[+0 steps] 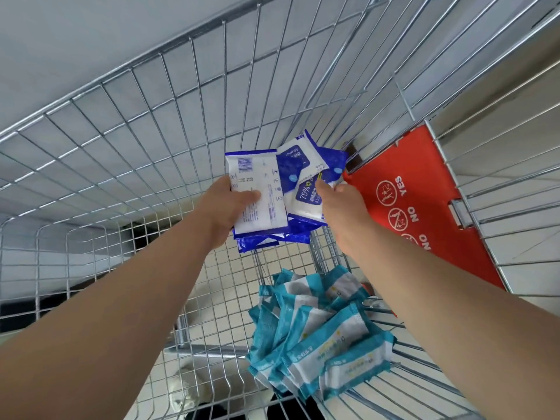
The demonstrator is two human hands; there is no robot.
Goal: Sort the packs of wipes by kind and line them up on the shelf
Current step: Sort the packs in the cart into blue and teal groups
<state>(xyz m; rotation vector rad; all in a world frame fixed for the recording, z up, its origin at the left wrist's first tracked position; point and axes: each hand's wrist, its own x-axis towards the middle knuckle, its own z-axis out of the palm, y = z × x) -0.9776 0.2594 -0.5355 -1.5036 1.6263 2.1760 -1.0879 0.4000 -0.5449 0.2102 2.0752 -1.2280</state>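
Both my hands are inside a wire shopping cart [127, 153]. My left hand [225, 207] grips a stack of dark blue and white alcohol wipe packs [260, 189], thumb on the top pack's printed back. My right hand [339, 201] pinches further dark blue packs [306, 183] fanned out against that stack, one showing "75%". Below them, a heap of several teal and white wipe packs [318, 338] lies loose on the cart's wire floor, between my forearms.
The cart's red child-seat flap [418, 207] with YES and NO pictograms stands to the right of my hands. Wire walls close in on the left, far side and right. Pale floor shows through the mesh.
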